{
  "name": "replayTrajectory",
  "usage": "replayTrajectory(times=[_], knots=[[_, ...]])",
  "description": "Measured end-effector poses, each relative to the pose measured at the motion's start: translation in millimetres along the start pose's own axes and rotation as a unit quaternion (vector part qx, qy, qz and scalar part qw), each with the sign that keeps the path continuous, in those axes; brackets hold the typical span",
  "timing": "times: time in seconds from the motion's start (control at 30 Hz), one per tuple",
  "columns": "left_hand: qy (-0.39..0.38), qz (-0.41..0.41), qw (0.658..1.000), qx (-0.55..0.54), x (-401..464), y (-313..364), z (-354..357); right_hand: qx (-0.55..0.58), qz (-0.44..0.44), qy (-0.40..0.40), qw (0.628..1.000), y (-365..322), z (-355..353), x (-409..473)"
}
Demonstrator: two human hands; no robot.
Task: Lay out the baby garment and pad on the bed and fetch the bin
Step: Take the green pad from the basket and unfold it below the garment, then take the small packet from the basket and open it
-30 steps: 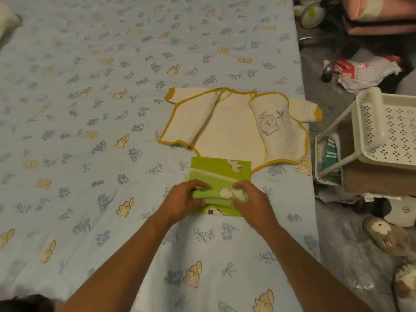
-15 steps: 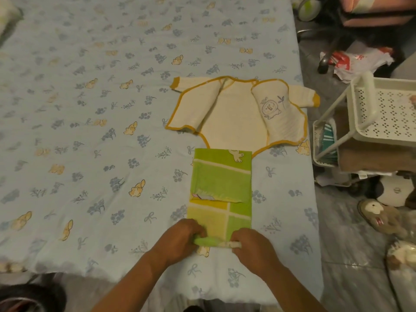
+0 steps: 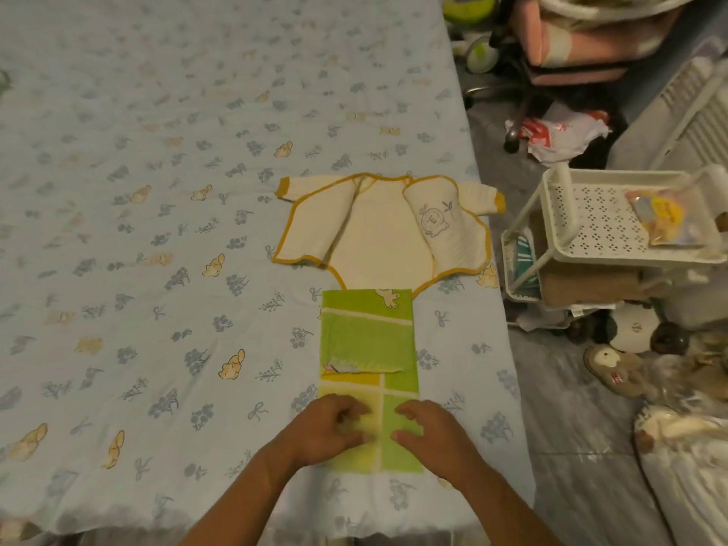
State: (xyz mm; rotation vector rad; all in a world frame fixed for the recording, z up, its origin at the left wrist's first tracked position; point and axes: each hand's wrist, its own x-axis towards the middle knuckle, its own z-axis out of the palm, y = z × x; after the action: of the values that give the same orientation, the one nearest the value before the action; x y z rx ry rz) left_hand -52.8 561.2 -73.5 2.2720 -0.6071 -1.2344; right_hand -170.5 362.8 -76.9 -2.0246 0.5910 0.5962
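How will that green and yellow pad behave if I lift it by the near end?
The green and yellow patterned pad probably flops: it lies flat in soft creased panels. Likely light, since it sits on the blue printed bedsheet without denting it. A mid-pad fold edge may hinge.

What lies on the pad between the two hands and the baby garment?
In the head view, the green pad runs from both hands up to the garment. Midway across it lies a loose folded flap, nothing else.
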Motion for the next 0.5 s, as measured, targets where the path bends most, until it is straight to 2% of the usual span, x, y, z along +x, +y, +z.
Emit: replayTrajectory(times=[0.27, 0.5], knots=[[0.133, 0.083, 0.988, 0.003, 39.3, 157.3, -81.9, 0.064, -0.012, 0.153, 0.986, -58.0, -156.8, -7.1], [0.156, 0.154, 0.975, -0.023, 124.0, 326.9, -78.4, 0.130, -0.003, 0.278, 0.952, -16.6, -328.4, 8.9]])
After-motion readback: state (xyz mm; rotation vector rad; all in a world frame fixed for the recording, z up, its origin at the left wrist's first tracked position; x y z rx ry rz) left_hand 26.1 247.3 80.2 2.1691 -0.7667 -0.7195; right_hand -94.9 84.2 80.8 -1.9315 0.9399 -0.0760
